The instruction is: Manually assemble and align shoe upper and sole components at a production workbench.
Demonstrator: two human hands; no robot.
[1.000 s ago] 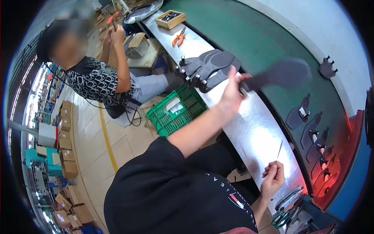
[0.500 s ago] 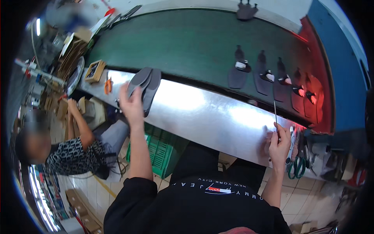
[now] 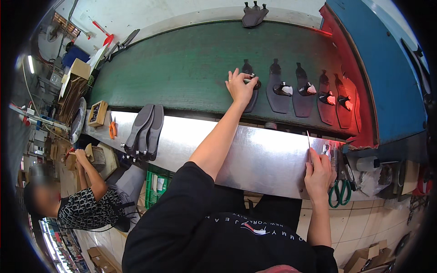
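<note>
Sandal sole [image 3: 251, 104]: lies on the green belt [image 3: 182, 68] beside its near edge, partly covered by the left hand [image 3: 241, 88]. Closest in view, shows white lettering [image 3: 236, 219] and a small emblem [image 3: 256, 229] across the black shirt [image 3: 182, 227]. Next, toward the right end of the metal bench [image 3: 264, 159], grasps a thin tool [image 3: 309, 140] in the closed right hand [image 3: 318, 175], tip pointing up and away from the body, probably to spare fingers and wrist. Just right of that, green-handled scissors [image 3: 340, 193], probably laid there for easy reach. At left on the bench, grey soles [image 3: 150, 129] overlapping in a pile, likely to save room, with orange-handled pliers [image 3: 112, 129] and a wooden box [image 3: 98, 113] of small dark parts farther left. Below the pile, a green crate [image 3: 150, 195] bearing a whitish label [image 3: 160, 184], print too small to read. Farther out, sets left thumb and fingers at the dark strap piece [image 3: 258, 85] on the sole, perhaps to steady or adjust; cannot tell firm pinch from light contact. To the right, a row of strapped soles [image 3: 278, 102], mostly spaced, perhaps to prevent rubbing, reaching toward the red flap [image 3: 350, 68] and blue housing [image 3: 400, 100]. Farthest, on the ledge by the pale wall [image 3: 195, 11], a dark pronged piece [image 3: 254, 18].
</note>
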